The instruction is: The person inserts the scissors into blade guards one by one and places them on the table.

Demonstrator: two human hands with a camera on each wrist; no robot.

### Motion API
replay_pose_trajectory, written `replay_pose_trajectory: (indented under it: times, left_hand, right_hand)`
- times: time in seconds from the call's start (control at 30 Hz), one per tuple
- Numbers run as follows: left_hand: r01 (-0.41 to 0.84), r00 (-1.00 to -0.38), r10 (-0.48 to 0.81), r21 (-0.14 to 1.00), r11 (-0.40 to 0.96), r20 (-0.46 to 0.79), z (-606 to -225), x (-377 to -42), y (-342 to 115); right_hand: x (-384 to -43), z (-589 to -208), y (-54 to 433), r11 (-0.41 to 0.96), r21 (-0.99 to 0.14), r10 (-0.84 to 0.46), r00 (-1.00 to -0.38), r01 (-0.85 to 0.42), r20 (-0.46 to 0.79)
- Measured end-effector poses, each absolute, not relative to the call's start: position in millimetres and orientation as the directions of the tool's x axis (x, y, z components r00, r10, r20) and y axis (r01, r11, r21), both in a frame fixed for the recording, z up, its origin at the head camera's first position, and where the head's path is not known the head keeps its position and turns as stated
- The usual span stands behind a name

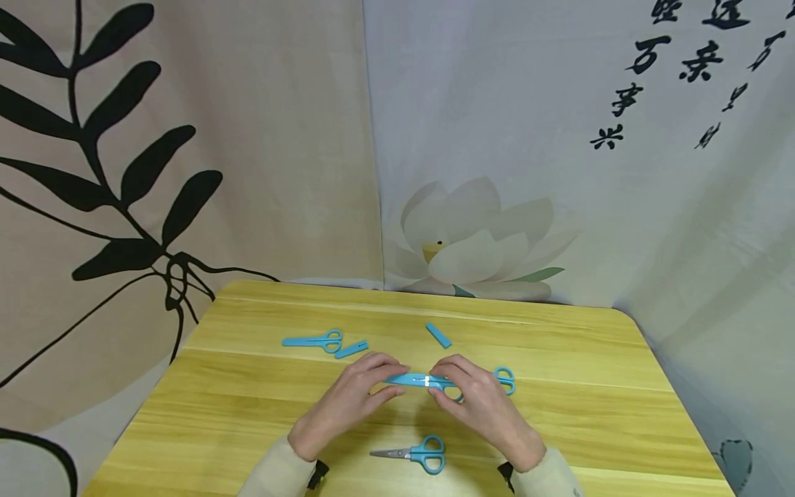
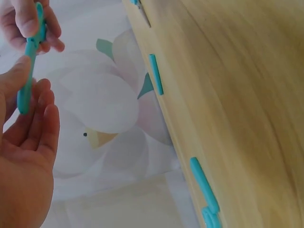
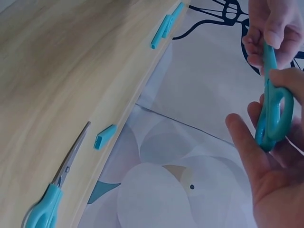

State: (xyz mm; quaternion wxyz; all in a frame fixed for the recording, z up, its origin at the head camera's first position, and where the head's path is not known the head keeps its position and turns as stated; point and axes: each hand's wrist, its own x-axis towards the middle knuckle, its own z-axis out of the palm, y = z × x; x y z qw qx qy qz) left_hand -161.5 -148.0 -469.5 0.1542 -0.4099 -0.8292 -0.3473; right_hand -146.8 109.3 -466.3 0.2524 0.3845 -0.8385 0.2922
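Note:
Both hands hold one pair of light-blue scissors [image 3: 285, 116] above the table, blades toward the left. My left hand [image 1: 354, 397] pinches the blue blade cover [image 1: 406, 379] between thumb and fingers. My right hand [image 1: 481, 400] grips the scissors near the handle loops, which show below its fingers. A short silver strip shows between cover and handles in the head view; most of the blade is hidden. On the table in front of the hands lies uncovered scissors [image 1: 422, 453], blades pointing left. Another uncovered scissors [image 3: 42, 209] lies beyond the right hand.
The wooden table [image 1: 590, 428] bears covered scissors [image 1: 310, 342] at the back left, a loose blue cover [image 1: 351, 349] beside them, and a second loose cover [image 1: 438, 335] at the back middle. A printed curtain [image 1: 298, 138] hangs behind the table.

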Motion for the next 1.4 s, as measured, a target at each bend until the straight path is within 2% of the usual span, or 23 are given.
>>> replay_pose_trajectory:
  times: [0.27, 0.47, 0.9, 1.4]
  left_hand:
    - [0.738, -0.668, 0.542, 0.549, 0.393, 0.509, -469.7, -159.5, -148.2]
    - [0.727, -0.677, 0.528, 0.576, 0.374, 0.513, -468.3, -159.2, -147.9]
    - [0.727, -0.676, 0.541, 0.575, 0.377, 0.5, -465.0, -159.2, -150.2]
    - [0.763, -0.634, 0.58, 0.536, 0.362, 0.511, -465.8, -160.2, -149.6]
  right_hand:
    - [-146.0, -461.9, 110.6, 0.519, -0.292, -0.507, -0.564, -0.804, 0.652]
    - [-145.5, -461.3, 108.9, 0.516, -0.29, -0.509, -0.56, -0.806, 0.653]
    - [-145.3, -461.2, 104.6, 0.528, -0.276, -0.511, -0.56, -0.803, 0.652]
    - [-144.6, -461.4, 101.3, 0.537, -0.282, -0.504, -0.57, -0.795, 0.649]
